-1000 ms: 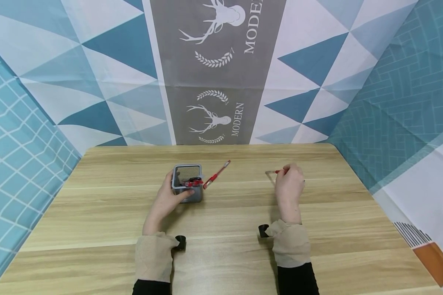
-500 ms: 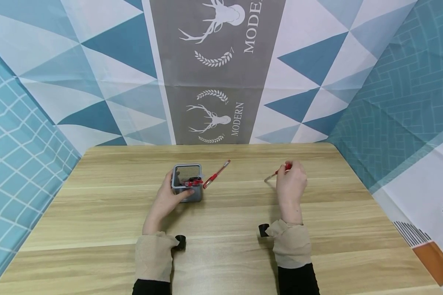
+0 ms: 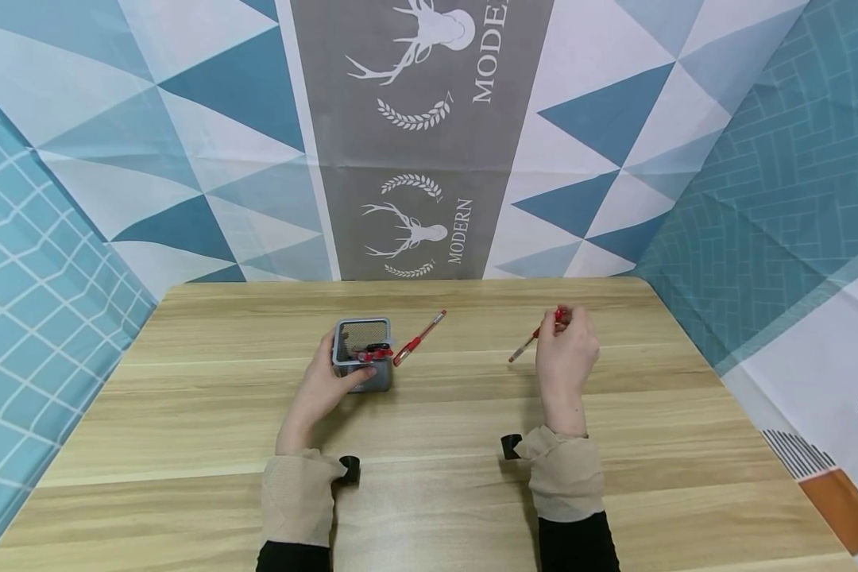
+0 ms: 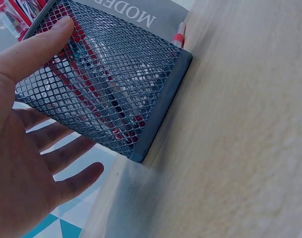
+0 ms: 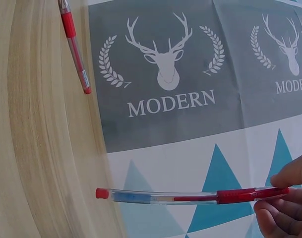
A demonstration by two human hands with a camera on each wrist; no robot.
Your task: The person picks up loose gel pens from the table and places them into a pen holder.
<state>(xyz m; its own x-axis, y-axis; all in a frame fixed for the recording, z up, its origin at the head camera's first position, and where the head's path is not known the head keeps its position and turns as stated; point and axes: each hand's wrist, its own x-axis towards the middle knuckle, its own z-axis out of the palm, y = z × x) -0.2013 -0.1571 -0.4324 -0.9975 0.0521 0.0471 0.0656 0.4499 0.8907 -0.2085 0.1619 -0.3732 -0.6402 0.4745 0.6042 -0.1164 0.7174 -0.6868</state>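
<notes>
My left hand holds a dark mesh pen holder that stands upright at the middle left of the table. Its thumb presses the near mesh wall and the fingers go round behind, as the left wrist view shows. Several red and dark pens lean inside the holder. My right hand pinches a clear-barrelled red pen by its red-grip end. The pen's red end plug points away from the fingers, down and left in the head view. Just right of the holder, another red pen lies on the table.
The wooden table ends at a patterned cloth backdrop with deer and triangles. Blue tiled-pattern cloth hangs on the left side. Black wrist devices sit at both cuffs.
My right hand has lifted slightly and turned, tilting the pinched pen so more of it shows, its plug end lower. The left hand, holder and lying pen have stayed put.
</notes>
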